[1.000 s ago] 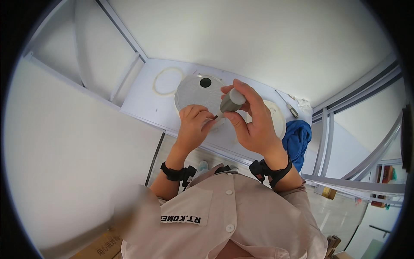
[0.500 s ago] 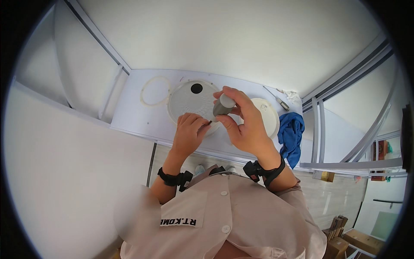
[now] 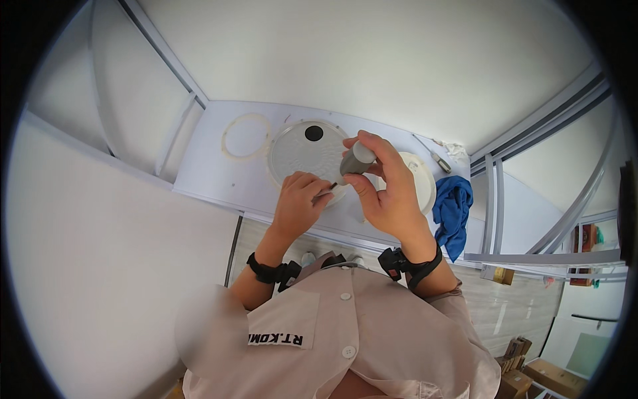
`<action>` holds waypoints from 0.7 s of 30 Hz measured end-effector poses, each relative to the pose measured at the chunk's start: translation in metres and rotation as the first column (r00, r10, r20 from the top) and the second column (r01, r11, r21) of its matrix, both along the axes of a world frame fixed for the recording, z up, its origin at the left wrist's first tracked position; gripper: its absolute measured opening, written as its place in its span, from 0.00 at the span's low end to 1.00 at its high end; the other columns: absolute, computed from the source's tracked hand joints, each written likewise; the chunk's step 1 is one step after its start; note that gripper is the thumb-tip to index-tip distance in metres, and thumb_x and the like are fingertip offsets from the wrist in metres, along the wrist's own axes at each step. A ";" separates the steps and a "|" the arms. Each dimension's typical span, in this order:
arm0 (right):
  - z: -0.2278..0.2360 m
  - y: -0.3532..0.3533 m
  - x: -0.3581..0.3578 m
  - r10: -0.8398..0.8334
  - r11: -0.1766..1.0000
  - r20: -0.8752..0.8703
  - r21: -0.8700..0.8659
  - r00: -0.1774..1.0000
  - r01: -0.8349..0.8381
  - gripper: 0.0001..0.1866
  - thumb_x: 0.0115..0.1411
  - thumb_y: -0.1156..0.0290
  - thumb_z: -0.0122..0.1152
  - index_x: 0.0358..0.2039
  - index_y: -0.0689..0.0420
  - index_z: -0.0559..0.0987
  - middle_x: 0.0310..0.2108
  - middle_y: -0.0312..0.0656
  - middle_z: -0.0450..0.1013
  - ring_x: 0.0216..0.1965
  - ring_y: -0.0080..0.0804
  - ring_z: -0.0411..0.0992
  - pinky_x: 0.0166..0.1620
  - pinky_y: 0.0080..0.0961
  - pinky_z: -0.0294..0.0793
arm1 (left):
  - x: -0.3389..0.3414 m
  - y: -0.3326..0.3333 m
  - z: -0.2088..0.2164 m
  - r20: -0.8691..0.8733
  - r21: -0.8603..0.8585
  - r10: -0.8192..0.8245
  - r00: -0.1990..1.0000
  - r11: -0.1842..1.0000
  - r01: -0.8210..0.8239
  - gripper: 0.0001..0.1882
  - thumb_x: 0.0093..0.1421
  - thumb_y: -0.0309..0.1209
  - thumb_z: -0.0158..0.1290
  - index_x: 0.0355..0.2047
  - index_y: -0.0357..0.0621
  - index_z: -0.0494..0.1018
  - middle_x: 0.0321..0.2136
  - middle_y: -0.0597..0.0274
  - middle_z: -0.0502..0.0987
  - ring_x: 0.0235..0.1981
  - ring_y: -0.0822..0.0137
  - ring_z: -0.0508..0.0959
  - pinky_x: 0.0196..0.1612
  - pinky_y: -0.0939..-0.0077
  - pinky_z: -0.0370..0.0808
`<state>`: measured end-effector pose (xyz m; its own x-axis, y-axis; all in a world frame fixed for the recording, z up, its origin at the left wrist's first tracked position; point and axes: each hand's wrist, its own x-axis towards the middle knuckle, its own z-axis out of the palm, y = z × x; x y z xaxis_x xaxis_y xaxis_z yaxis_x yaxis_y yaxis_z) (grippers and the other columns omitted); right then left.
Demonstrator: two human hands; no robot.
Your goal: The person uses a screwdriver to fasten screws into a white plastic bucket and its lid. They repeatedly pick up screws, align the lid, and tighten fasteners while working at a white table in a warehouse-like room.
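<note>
My right hand (image 3: 397,203) wraps its fingers and thumb round a grey cylinder (image 3: 357,159) with a paler end; it is tilted, and I cannot make out its kind. Close to its lower end, my left hand (image 3: 298,207) pinches a thin, small piece (image 3: 323,193) with a dark tip. Both hands are raised over the near right edge of a round, pale grey disc (image 3: 289,154) with a light rim. A black circle (image 3: 314,133) sits on the disc's far part. Partly behind my right hand lies a round cream-white lid-like part (image 3: 423,176).
A thin pale ring (image 3: 225,141) lies left of the disc on the white table (image 3: 203,163). On the right are a screwdriver (image 3: 439,161), crumpled whitish wrapping (image 3: 456,151) and a blue cloth (image 3: 453,207) hanging over the front edge. White panels and a metal frame (image 3: 490,203) border the table.
The view has shifted slightly, so the table things sit a little farther right. My left fingers have turned a bit, and more of the thin piece shows. My right hand keeps its hold.
</note>
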<state>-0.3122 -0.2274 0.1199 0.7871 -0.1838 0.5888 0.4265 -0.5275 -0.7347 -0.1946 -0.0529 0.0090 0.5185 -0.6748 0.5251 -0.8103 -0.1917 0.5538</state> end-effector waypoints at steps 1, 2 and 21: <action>0.000 0.000 0.000 -0.001 1.000 0.008 -0.007 1.000 0.001 0.35 0.65 0.85 0.67 0.71 0.57 0.68 0.61 0.50 0.77 0.57 0.38 0.80 0.55 0.34 0.85 | 0.000 0.000 -0.001 -0.001 0.001 0.002 1.000 1.000 -0.002 0.10 0.55 0.28 0.71 0.37 0.46 0.84 0.34 0.64 0.83 0.42 0.56 0.80 0.49 0.58 0.73; 0.000 0.001 0.000 -0.002 1.000 0.015 -0.014 1.000 0.002 0.35 0.65 0.85 0.68 0.71 0.57 0.68 0.61 0.50 0.77 0.57 0.38 0.80 0.55 0.34 0.85 | 0.000 0.000 -0.003 -0.002 -0.001 0.005 1.000 1.000 -0.005 0.10 0.54 0.28 0.71 0.37 0.46 0.84 0.35 0.65 0.83 0.43 0.56 0.80 0.49 0.58 0.73; 0.005 0.002 0.005 -0.164 0.985 0.029 -0.054 0.986 0.165 0.38 0.57 0.78 0.81 0.67 0.56 0.73 0.56 0.44 0.78 0.51 0.35 0.81 0.48 0.30 0.87 | -0.004 0.001 -0.007 0.018 -0.027 0.020 1.000 0.999 -0.020 0.11 0.54 0.26 0.70 0.38 0.47 0.85 0.36 0.66 0.83 0.44 0.56 0.81 0.50 0.57 0.73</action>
